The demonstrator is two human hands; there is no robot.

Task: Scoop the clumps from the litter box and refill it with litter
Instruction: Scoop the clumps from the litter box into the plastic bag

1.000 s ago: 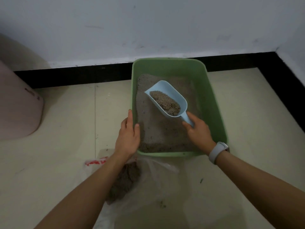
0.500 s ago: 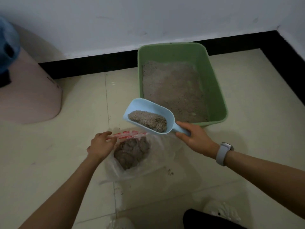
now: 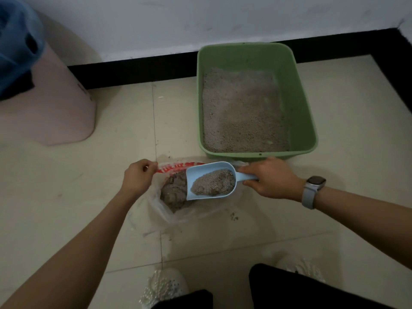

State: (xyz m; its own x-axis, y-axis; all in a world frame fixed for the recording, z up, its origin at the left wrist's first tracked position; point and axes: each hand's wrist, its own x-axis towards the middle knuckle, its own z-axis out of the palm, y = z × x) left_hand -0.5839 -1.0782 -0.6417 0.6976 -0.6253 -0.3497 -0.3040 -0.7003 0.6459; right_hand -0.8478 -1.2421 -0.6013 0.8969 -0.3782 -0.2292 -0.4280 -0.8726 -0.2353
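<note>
Cream floor tiles [image 3: 66, 197] run to a black skirting [image 3: 133, 70] under a white wall [image 3: 200, 18]. At the left stands a pink plastic bin [image 3: 51, 108], a blue bag [image 3: 15, 41] showing at its top. The green litter box [image 3: 298, 108] sits on the floor near the skirting, its base covered with grey litter [image 3: 240, 112].

Just in front of the box lies a clear plastic bag [image 3: 160, 208] with red print along its rim, a heap of dark scooped clumps [image 3: 174, 192] inside. The left hand [image 3: 138, 177] pinches the bag's rim with curled fingers, holding the mouth up. The right hand [image 3: 269, 178], a grey-strapped smartwatch [image 3: 312, 190] on its wrist, is curled round the handle of a pale blue scoop [image 3: 200, 172]. The scoop hangs over the bag's mouth, tipped toward the person, loaded with clumped litter [image 3: 214, 182].

Two white shoes [image 3: 165, 286] and dark trouser legs [image 3: 301, 288] show at the lower edge. A few crumbs of litter [image 3: 234, 216] lie on the tile beside the bag.
</note>
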